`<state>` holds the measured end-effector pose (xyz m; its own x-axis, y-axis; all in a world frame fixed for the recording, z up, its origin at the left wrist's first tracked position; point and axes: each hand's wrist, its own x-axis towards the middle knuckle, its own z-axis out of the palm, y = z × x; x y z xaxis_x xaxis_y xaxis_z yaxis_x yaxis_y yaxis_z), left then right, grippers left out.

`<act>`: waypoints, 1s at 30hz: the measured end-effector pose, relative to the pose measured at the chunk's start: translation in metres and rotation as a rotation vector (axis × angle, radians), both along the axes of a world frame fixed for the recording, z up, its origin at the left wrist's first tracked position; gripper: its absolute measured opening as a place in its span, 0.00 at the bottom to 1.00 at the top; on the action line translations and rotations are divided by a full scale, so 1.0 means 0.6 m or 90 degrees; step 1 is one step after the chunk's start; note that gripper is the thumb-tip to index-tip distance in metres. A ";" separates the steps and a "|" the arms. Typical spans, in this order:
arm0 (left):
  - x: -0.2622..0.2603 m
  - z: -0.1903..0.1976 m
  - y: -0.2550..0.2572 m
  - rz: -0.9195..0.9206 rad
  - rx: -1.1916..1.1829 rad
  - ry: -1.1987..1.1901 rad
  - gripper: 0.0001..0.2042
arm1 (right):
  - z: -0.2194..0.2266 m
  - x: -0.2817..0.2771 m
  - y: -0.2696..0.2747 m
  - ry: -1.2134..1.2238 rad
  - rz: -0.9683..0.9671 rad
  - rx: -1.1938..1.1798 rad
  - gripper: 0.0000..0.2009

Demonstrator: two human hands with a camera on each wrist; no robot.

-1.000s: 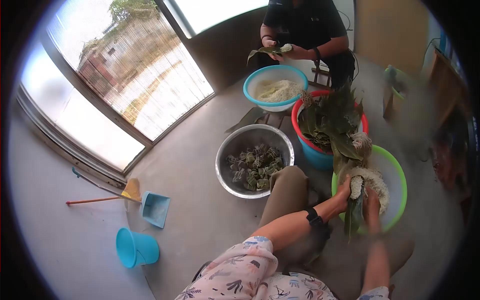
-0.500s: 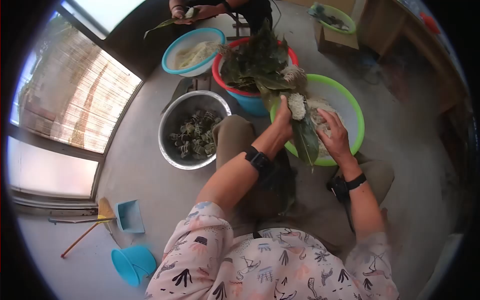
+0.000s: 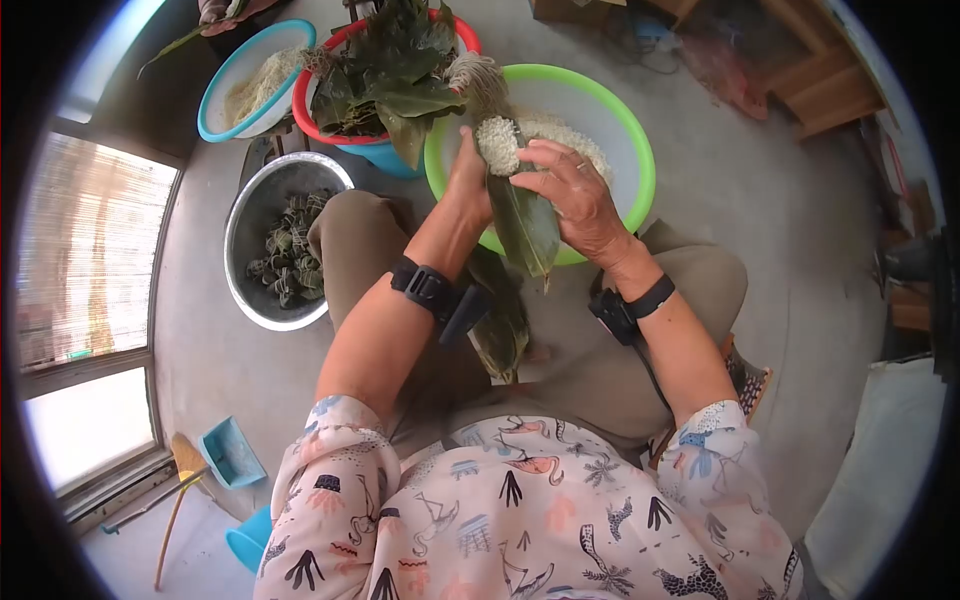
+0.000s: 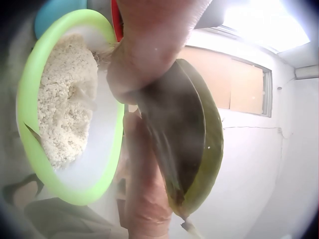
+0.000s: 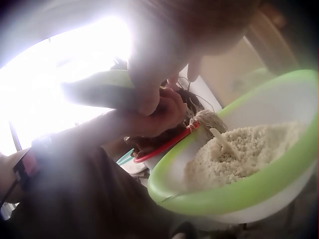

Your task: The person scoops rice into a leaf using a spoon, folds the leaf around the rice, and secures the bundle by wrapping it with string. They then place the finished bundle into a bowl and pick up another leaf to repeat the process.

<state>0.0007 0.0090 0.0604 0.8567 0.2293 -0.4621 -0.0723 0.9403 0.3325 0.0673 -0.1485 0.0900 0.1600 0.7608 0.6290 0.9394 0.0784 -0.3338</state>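
My left hand (image 3: 467, 182) grips a long green leaf (image 3: 527, 228), its thumb beside a mound of white rice (image 3: 497, 145) in the leaf. My right hand (image 3: 583, 207) reaches across from the other side, fingers slightly bent, fingertips at the rice and leaf edge. Both hands are above the near left rim of a green-rimmed basin (image 3: 640, 150). Loose rice (image 4: 67, 99) lies heaped inside that basin. In the left wrist view the folded leaf's underside hides the mound. Glare washes out part of the right wrist view, where the right hand overlaps the left.
A red-rimmed tub (image 3: 473, 38) of leaves (image 3: 400, 75) stands behind, with string (image 3: 475, 75) at its edge. To the left are a blue-rimmed basin (image 3: 207, 115) of rice and a metal bowl (image 3: 240, 270) of tied leaf parcels (image 3: 290, 245). Another leaf (image 3: 498, 320) lies by my legs.
The head view has swung down and right. My right hand came up from the basin's rice, opened beside the leaf, and now has its fingertips at the mound. The left hand keeps its grip.
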 end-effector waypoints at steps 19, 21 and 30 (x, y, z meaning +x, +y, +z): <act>0.009 -0.014 -0.012 -0.015 0.006 -0.027 0.28 | 0.003 0.003 0.017 0.244 -0.094 0.078 0.10; 0.010 -0.012 -0.022 -0.009 -0.011 -0.046 0.27 | 0.012 -0.003 0.017 0.406 -0.146 0.070 0.07; 0.015 -0.014 -0.047 -0.008 0.072 -0.141 0.26 | -0.011 0.011 0.038 0.547 -0.249 0.049 0.11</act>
